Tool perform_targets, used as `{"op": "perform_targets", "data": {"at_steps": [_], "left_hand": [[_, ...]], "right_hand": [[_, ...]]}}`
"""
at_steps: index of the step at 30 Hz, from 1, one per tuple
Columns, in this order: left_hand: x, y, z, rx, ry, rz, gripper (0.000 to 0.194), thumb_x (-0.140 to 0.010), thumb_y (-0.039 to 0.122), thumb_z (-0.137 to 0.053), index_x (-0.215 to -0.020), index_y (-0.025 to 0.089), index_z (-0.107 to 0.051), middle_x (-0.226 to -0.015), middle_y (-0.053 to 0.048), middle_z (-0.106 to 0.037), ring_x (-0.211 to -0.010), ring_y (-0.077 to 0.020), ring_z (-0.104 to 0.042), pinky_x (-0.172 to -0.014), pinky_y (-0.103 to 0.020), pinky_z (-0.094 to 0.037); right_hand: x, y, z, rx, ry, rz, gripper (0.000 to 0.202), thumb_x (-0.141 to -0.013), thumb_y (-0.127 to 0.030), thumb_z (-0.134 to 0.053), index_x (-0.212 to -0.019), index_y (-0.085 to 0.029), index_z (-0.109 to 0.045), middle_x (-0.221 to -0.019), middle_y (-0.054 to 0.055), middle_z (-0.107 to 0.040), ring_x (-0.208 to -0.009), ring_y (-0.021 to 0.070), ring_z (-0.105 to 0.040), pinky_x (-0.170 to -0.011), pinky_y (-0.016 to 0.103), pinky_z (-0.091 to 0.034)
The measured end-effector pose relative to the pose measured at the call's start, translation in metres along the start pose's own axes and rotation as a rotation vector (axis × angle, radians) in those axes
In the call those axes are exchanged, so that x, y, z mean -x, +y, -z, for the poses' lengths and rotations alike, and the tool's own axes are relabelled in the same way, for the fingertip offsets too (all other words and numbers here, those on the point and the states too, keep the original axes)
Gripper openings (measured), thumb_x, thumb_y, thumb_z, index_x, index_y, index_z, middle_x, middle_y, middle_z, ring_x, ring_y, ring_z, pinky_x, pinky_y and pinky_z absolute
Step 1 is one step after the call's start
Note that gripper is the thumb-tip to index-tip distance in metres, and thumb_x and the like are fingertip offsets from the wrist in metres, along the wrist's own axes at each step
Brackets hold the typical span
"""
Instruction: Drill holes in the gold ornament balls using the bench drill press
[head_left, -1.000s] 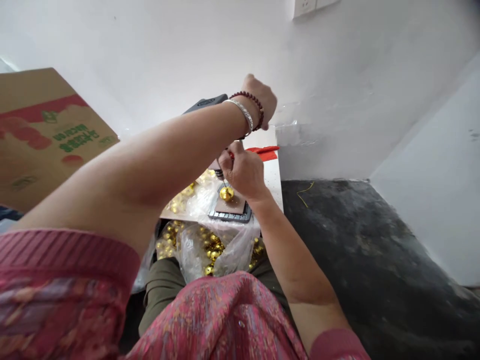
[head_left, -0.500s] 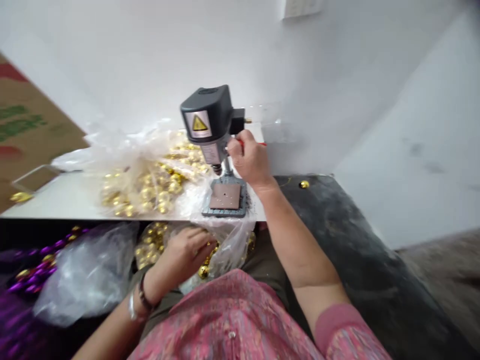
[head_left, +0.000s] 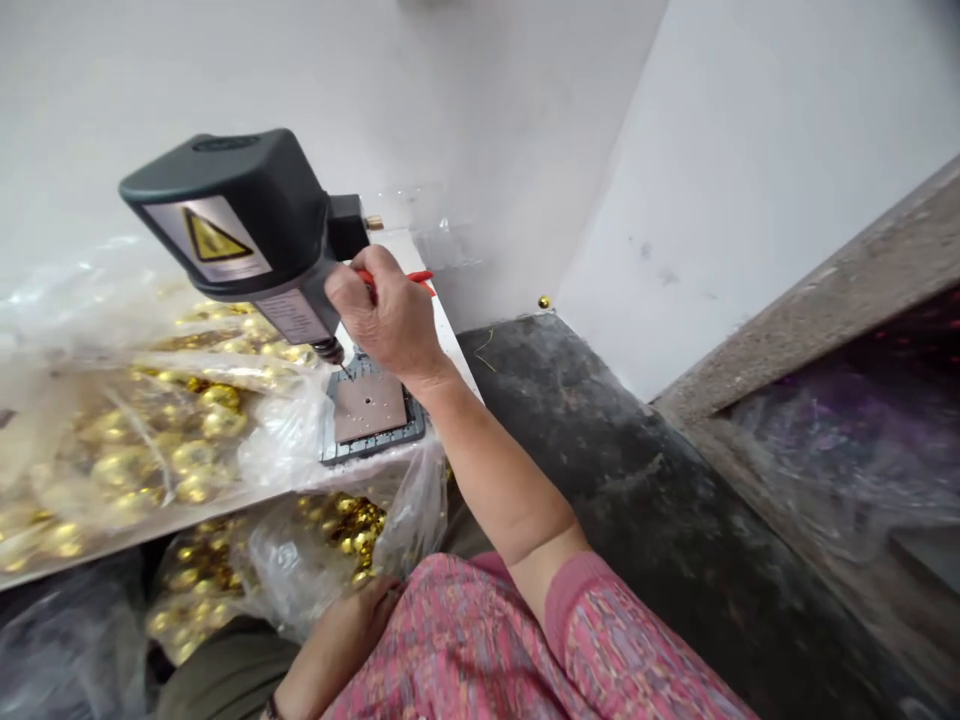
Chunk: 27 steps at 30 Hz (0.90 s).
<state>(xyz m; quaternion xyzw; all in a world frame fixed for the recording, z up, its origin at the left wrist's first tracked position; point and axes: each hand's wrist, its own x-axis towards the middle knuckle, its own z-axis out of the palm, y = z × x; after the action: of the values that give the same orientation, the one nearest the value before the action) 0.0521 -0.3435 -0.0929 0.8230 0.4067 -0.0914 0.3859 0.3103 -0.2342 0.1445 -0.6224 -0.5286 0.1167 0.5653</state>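
Background: corner, dark floor, rough sill.
White wall (head_left: pixel 487 110) meets a second white wall (head_left: pixel 720 180) at a corner; grey smudges (head_left: pixel 666 276) low on the latter. Floor (head_left: pixel 600 490) dark grey, mottled with paler patches. Thin yellow strand (head_left: pixel 486 350), bent, lies on it near the first wall. Right side: rough, stone-like sill (head_left: pixel 810 295); beyond it, clear crumpled plastic (head_left: pixel 825 460) with purple showing through, contents not identifiable.

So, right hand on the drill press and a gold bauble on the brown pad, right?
No: the head view shows no bauble on the brown pad; its small hole is uncovered. The right hand is on the drill press.
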Motion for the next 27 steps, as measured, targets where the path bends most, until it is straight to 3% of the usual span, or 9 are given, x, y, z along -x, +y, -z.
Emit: {"op": "perform_targets", "data": {"at_steps": [8, 12, 14, 17, 21, 23, 25, 27], "left_hand": [[0.008, 0.000, -0.004, 0.096, 0.038, 0.020, 0.038, -0.093, 0.040, -0.044, -0.097, 0.022, -0.077, -0.099, -0.011, -0.078, -0.092, -0.0262, -0.073, -0.084, -0.034, -0.054], [0.015, -0.002, 0.011, 0.146, 0.156, -0.044, 0.032, -0.093, 0.037, -0.049, -0.099, 0.022, -0.076, -0.100, -0.008, -0.078, -0.090, -0.0223, -0.073, -0.083, -0.030, -0.055], [0.017, -0.004, 0.028, 0.168, 0.291, -0.077, 0.029, -0.092, 0.035, -0.051, -0.097, 0.022, -0.076, -0.094, -0.008, -0.077, -0.085, -0.0205, -0.072, -0.079, -0.029, -0.056], [0.015, -0.014, 0.063, 0.176, 0.630, -0.087, 0.026, -0.090, 0.034, -0.055, -0.099, 0.021, -0.075, -0.096, -0.009, -0.076, -0.089, -0.0206, -0.070, -0.081, -0.031, -0.057], [0.011, -0.030, 0.109, 0.065, 1.117, 0.073, 0.029, -0.090, 0.034, -0.055, -0.108, 0.018, -0.072, -0.107, -0.013, -0.072, -0.103, -0.0251, -0.067, -0.095, -0.040, -0.054], [0.007, -0.035, 0.132, -0.022, 1.306, 0.196, 0.035, -0.090, 0.034, -0.057, -0.117, 0.015, -0.069, -0.114, -0.016, -0.069, -0.113, -0.0292, -0.063, -0.103, -0.045, -0.050], [0.001, -0.039, 0.155, -0.067, 1.393, 0.308, 0.046, -0.089, 0.035, -0.060, -0.128, 0.012, -0.062, -0.122, -0.020, -0.065, -0.120, -0.0321, -0.059, -0.107, -0.047, -0.046], [-0.008, -0.041, 0.177, -0.077, 1.355, 0.432, 0.058, -0.087, 0.038, -0.064, -0.137, 0.009, -0.055, -0.128, -0.024, -0.062, -0.123, -0.0352, -0.058, -0.107, -0.048, -0.045]], "right_hand": [[-0.007, 0.001, -0.006, -0.075, 0.097, 0.001, 0.038, -0.090, -0.055, -0.043, -0.084, -0.017, -0.049, -0.068, -0.005, -0.046, -0.067, 0.0034, -0.042, -0.073, 0.018, -0.040], [-0.012, 0.002, -0.010, -0.085, 0.132, 0.021, 0.035, -0.091, -0.049, -0.042, -0.082, -0.016, -0.048, -0.070, -0.004, -0.043, -0.070, 0.0034, -0.041, -0.081, 0.021, -0.044], [-0.013, 0.003, -0.012, -0.060, 0.165, 0.065, 0.033, -0.093, -0.045, -0.039, -0.079, -0.015, -0.046, -0.070, -0.004, -0.042, -0.071, 0.0029, -0.042, -0.082, 0.021, -0.044], [-0.015, 0.006, -0.014, -0.040, 0.213, 0.063, 0.026, -0.092, -0.035, -0.041, -0.076, -0.015, -0.043, -0.069, -0.004, -0.043, -0.068, 0.0019, -0.041, -0.078, 0.020, -0.042], [-0.015, 0.012, -0.016, -0.124, 0.244, 0.065, 0.020, -0.090, -0.030, -0.043, -0.078, -0.013, -0.045, -0.072, -0.003, -0.048, -0.067, 0.0019, -0.040, -0.074, 0.022, -0.041], [-0.016, 0.013, -0.015, -0.145, 0.266, 0.059, 0.021, -0.089, -0.031, -0.044, -0.079, -0.013, -0.047, -0.074, -0.002, -0.050, -0.066, 0.0022, -0.042, -0.072, 0.022, -0.040], [-0.018, 0.011, -0.014, -0.128, 0.277, 0.034, 0.025, -0.088, -0.035, -0.046, -0.079, -0.012, -0.052, -0.074, -0.001, -0.053, -0.063, 0.0022, -0.044, -0.068, 0.022, -0.039], [-0.023, 0.006, -0.013, -0.090, 0.278, -0.014, 0.030, -0.088, -0.039, -0.047, -0.080, -0.012, -0.056, -0.073, -0.001, -0.055, -0.058, 0.0022, -0.046, -0.063, 0.022, -0.038]]}}
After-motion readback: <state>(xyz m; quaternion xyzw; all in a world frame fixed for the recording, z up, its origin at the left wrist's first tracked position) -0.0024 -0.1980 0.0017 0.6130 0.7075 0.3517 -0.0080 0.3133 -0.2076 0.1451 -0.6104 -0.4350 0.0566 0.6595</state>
